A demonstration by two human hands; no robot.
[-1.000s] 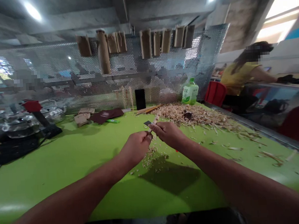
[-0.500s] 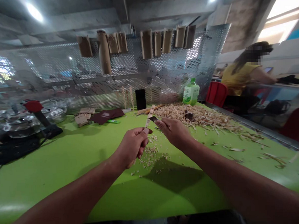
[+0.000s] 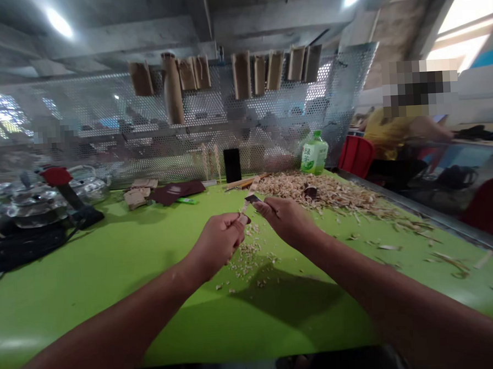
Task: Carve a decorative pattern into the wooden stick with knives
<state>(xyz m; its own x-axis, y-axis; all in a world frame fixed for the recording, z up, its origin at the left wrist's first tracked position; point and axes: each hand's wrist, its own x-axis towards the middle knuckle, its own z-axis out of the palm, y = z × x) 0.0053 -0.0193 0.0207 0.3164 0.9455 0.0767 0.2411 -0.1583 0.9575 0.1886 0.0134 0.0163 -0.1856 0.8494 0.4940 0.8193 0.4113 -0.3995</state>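
Over a green worktable (image 3: 90,286), the person's left hand (image 3: 217,244) pinches a thin wooden stick (image 3: 244,208), and the right hand (image 3: 285,221) holds a small dark blade (image 3: 252,198) just beside it, near a heap of pale wood shavings (image 3: 333,195).

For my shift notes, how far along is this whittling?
Done: a heap of wood shavings lies on the green table. In hand: the right hand holds a small dark blade against a pale wooden stick gripped by the left hand. Left: wooden strips lie beyond, their state unclear.

Green workbench (image 3: 90,286) inspected: wood shavings heaped (image 3: 313,192) far right, loose shavings (image 3: 247,256) near centre, plastic bottle (image 3: 314,154) far right, maroon booklet (image 3: 175,193) far left.
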